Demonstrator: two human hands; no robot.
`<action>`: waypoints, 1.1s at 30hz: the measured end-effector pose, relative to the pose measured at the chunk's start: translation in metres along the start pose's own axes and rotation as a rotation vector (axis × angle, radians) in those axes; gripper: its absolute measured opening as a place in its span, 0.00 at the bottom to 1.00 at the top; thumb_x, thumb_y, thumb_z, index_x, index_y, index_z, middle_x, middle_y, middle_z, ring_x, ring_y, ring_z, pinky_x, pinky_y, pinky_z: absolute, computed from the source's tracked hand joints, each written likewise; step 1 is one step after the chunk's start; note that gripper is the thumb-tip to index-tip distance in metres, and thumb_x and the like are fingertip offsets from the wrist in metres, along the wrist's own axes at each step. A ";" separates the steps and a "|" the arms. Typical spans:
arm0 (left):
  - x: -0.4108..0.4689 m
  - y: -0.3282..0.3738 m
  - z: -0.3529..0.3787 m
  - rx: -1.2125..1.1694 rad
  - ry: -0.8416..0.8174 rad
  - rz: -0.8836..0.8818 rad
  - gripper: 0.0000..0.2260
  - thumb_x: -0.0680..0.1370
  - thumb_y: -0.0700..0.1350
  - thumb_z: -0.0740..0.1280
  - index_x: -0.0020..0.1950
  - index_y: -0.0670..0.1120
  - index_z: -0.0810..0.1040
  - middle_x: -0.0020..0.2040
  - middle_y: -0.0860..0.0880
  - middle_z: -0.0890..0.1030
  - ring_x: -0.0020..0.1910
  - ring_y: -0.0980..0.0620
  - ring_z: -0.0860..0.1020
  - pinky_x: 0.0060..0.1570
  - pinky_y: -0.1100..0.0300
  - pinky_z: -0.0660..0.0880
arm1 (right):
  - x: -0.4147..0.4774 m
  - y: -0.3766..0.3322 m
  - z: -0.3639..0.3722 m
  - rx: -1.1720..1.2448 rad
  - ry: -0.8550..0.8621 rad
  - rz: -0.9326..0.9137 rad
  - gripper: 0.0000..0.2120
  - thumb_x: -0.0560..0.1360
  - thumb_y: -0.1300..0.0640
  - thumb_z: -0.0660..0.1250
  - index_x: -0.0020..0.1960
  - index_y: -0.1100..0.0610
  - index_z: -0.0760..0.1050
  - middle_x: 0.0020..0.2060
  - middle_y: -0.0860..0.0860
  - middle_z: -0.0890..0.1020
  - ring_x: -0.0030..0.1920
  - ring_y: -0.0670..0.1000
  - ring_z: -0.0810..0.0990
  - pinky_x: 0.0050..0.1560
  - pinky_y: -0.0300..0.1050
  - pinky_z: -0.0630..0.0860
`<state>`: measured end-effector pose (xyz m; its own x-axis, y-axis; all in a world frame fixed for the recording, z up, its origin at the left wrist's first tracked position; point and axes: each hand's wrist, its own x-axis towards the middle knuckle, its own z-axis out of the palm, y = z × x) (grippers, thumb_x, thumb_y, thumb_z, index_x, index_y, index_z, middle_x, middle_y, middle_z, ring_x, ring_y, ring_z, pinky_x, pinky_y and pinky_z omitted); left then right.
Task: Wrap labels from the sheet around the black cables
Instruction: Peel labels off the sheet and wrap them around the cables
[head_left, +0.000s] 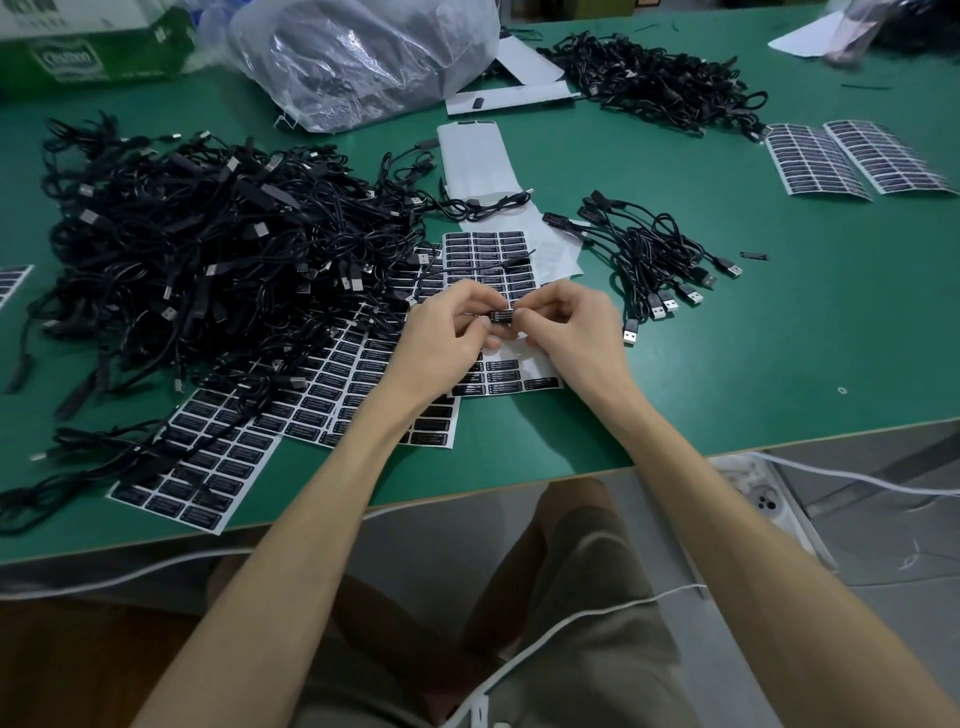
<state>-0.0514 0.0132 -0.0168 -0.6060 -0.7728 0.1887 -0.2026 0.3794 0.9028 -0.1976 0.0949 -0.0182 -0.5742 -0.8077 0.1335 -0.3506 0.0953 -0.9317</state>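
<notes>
Near the green tabletop's (727, 364) front edge, left hand (447, 332) and right hand (571, 327) both pinch a small black printed label (501, 315) on a thin black cable (511, 262), over the white label sheet (483, 249).

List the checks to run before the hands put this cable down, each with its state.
1. Grip on the label by left hand and right hand: ok, both pinch it.
2. Label wrapped fully closed: cannot tell, fingers hide it.
3. Label straight: cannot tell.
4. Bare table beside the small bundle for setting down: ok.
5. Labels remaining on the sheet: ok, rows remain.
</notes>
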 end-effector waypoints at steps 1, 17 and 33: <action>0.000 0.000 0.000 -0.002 0.003 -0.001 0.14 0.81 0.29 0.61 0.55 0.46 0.80 0.51 0.50 0.83 0.43 0.54 0.87 0.46 0.64 0.81 | 0.000 0.000 0.000 -0.002 -0.001 0.000 0.03 0.73 0.60 0.73 0.45 0.54 0.84 0.36 0.53 0.86 0.36 0.46 0.81 0.42 0.47 0.79; 0.001 -0.001 0.000 -0.014 0.000 0.000 0.08 0.83 0.34 0.65 0.55 0.45 0.80 0.48 0.48 0.85 0.43 0.54 0.87 0.46 0.63 0.81 | -0.002 -0.003 -0.001 -0.010 -0.002 -0.004 0.03 0.73 0.60 0.73 0.46 0.55 0.84 0.36 0.52 0.86 0.39 0.50 0.85 0.44 0.48 0.81; -0.001 0.004 0.002 -0.020 0.059 -0.019 0.06 0.81 0.31 0.66 0.55 0.38 0.81 0.46 0.45 0.85 0.39 0.55 0.86 0.42 0.66 0.80 | -0.001 -0.001 0.000 -0.038 -0.012 -0.014 0.02 0.75 0.60 0.74 0.47 0.56 0.84 0.36 0.51 0.86 0.36 0.44 0.81 0.39 0.37 0.76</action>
<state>-0.0532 0.0165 -0.0147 -0.5555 -0.8086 0.1939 -0.1979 0.3551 0.9137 -0.1963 0.0951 -0.0171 -0.5604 -0.8158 0.1425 -0.3868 0.1057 -0.9161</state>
